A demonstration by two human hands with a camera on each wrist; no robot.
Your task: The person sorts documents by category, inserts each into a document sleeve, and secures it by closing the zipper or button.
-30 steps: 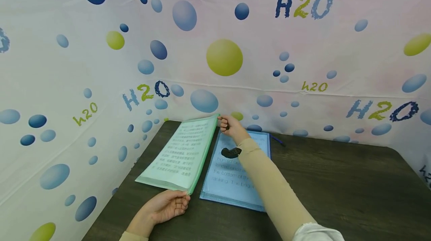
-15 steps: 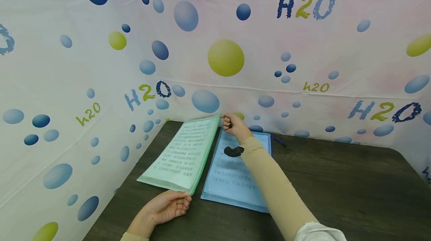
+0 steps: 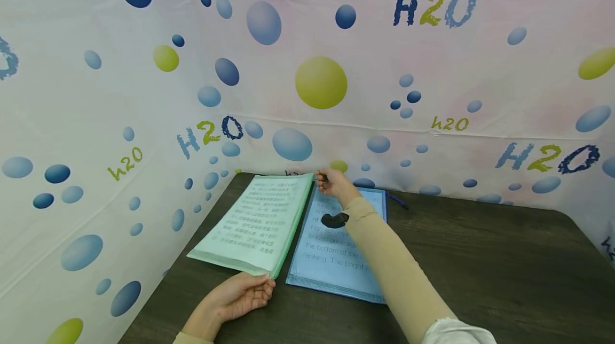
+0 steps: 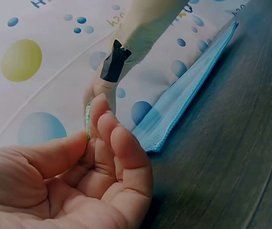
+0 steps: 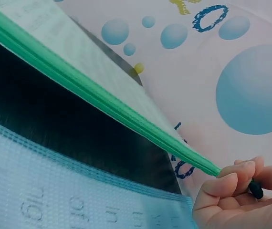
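Note:
A green zip document pouch (image 3: 254, 221) with a printed sheet inside lies on the left of the table, its zipped long edge towards the right. At its near right corner, my left hand (image 3: 237, 296) pinches the edge between thumb and fingers. My right hand (image 3: 333, 182) grips the far right corner, where the green zip (image 5: 112, 105) ends. A small dark tab (image 5: 256, 189) pokes out between the right fingers. In the right wrist view, the zipped edge runs straight to that hand, above the tabletop. The left wrist view shows only a sliver of green pouch (image 4: 88, 119).
A blue mesh zip pouch (image 3: 331, 258) with a printed sheet lies to the right, partly under the right forearm. Its blue zip cord (image 3: 396, 201) trails at the far right corner. The dark wooden table (image 3: 480, 258) meets a bubble-patterned backdrop (image 3: 432, 66) behind and left.
The far edge of the green pouch has come down, and its left side has spread slightly outward. My right hand has lowered a little with the corner; my left hand stays nearly still.

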